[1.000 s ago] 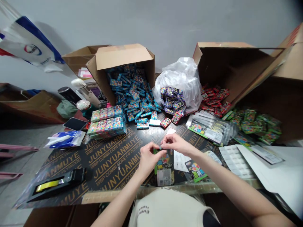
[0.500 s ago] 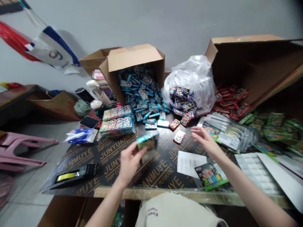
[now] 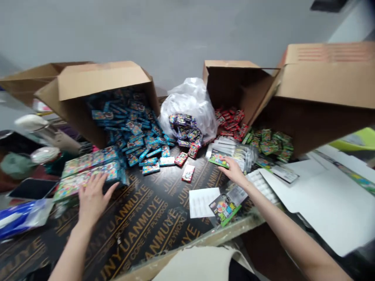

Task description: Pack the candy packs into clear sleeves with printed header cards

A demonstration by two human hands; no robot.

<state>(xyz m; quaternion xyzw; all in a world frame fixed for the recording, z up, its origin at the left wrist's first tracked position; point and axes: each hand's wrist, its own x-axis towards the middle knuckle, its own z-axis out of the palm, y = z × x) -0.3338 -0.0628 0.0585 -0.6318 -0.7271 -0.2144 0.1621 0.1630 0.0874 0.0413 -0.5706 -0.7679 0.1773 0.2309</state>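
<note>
Left of the clear plastic bag (image 3: 187,105), the left hand (image 3: 93,199) lies open, fingers spread against a wrapped stack of card packs (image 3: 90,175). Below the bag, the right hand (image 3: 236,171) pinches a green card (image 3: 218,159), which slants across the hand's path, its inner end hidden by the fingers.

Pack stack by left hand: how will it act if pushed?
The stack probably slides easily on the glossy plywood. It looks light for its size, being small printed packs. Upper layers may shift or tip, since nothing visibly binds them.

Black plywood tabletop (image 3: 146,230) with scattered packets (image 3: 150,168)
</note>
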